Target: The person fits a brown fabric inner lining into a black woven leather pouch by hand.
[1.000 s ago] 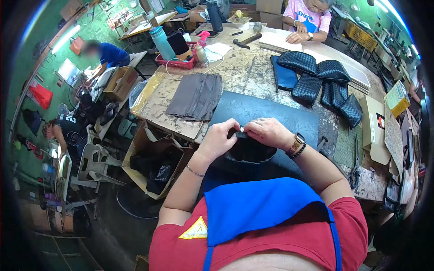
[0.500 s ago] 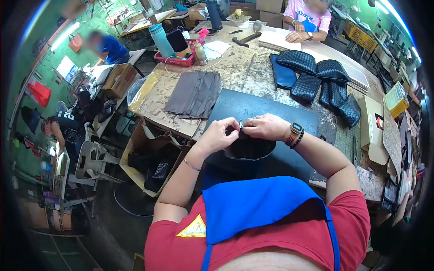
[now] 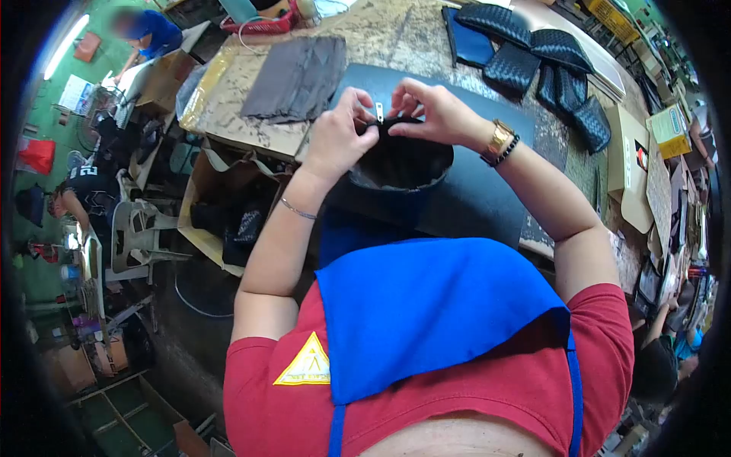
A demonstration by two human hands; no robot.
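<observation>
Workshop table (image 3: pixel 396 34), upper centre of frame: dark mat (image 3: pixel 472 206); black pouch (image 3: pixel 400 160), mouth open. Left hand (image 3: pixel 335 137) pinches pouch rim; right hand (image 3: pixel 442 114) pinches beside metal zipper pull (image 3: pixel 378 112). Best handled with rim kept taut, pull drawn straight.

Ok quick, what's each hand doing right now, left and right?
Left hand: closed, pinching the rim of the black woven pouch.
Right hand: closed, pinching the same rim beside the metal zipper pull.
</observation>
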